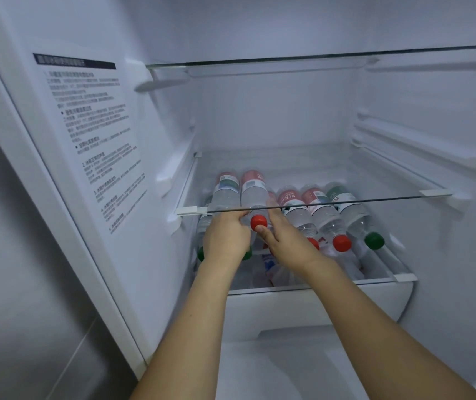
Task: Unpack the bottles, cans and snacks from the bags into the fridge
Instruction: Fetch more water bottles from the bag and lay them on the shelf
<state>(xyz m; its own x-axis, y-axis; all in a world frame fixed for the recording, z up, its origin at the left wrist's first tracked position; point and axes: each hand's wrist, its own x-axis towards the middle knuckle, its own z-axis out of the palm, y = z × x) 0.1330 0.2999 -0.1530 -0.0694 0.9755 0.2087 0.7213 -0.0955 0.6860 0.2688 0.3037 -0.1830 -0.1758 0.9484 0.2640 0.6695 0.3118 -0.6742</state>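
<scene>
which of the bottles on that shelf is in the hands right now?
The red-capped bottle on the upper layer, cap toward the camera. The left hand and right hand flank its neck; the other bottles lie untouched.

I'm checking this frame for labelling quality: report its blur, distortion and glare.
Head view: wide-angle bending bows the glass shelf edges; the printed sticker on the left wall is too soft to read; light is even and bluish, without hard shadows; the red-capped bottle shows partly through the glass, hazed.

Both hands, left (225,238) and right (284,241), grip red-capped bottle (255,203) atop stacked bottles on fridge shelf (381,280).
</scene>
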